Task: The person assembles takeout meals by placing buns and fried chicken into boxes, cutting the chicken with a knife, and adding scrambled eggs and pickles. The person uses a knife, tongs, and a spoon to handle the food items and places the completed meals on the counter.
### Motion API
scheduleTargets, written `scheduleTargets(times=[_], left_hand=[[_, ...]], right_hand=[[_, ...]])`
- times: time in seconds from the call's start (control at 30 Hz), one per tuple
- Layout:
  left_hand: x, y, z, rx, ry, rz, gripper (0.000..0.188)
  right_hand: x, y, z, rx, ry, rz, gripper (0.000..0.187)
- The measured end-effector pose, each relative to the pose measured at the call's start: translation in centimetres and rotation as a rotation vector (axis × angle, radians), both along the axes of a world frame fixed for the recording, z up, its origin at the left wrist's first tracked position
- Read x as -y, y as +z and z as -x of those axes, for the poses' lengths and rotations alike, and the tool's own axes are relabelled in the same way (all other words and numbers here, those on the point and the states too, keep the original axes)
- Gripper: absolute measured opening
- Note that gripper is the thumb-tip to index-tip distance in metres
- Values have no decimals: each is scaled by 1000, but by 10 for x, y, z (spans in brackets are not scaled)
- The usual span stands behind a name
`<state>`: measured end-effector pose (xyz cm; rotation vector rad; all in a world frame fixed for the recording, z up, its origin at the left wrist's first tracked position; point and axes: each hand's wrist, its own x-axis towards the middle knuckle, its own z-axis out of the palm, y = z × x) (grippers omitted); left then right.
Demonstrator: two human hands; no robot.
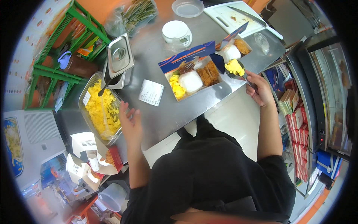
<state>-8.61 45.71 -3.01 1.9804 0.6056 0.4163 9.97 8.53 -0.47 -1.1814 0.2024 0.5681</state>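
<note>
My right hand (260, 89) grips the handle of a serving spoon (244, 76) heaped with yellow scrambled egg (234, 66). The spoon is over the front of the farther meal box (223, 56), which holds white rice and breaded fried pieces. To its left stands a nearer meal box (188, 53) with its blue lid up, holding egg, a rice mound, breaded cutlet slices and something dark. Fingers apart and holding nothing, my left hand (130, 121) hovers beside a clear tub (82, 108) of scrambled egg. A white label slip (151, 93) lies on the steel table.
A white kitchen scale (175, 30) and a cutting board (216, 16) with a knife (246, 15) sit at the back. Metal pans (125, 56) and a green rack (48, 76) stand left. Opened cartons (80, 170) are lower left; shelves (287, 123) flank the right.
</note>
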Motion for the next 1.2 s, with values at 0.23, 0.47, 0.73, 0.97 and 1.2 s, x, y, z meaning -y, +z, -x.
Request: scheduleTargets(times=[0.23,0.47,0.73,0.97,1.2], left_hand=[[125,13,-95,232,-708,-657,26],[200,-13,-221,22,-813,-1160,32],[216,-25,-212,-184,-580,-1258,37],[234,-35,-194,-179,-243,-1205,34],[250,-42,-184,-125,-31,-1110,30]], right_hand=[[40,-7,-48,42,75,-15,45],[75,-23,-117,40,263,9,45],[62,-31,-161,-4,559,-41,45],[23,-54,-163,1013,577,425,49],[3,-67,-140,1906,610,866,55]])
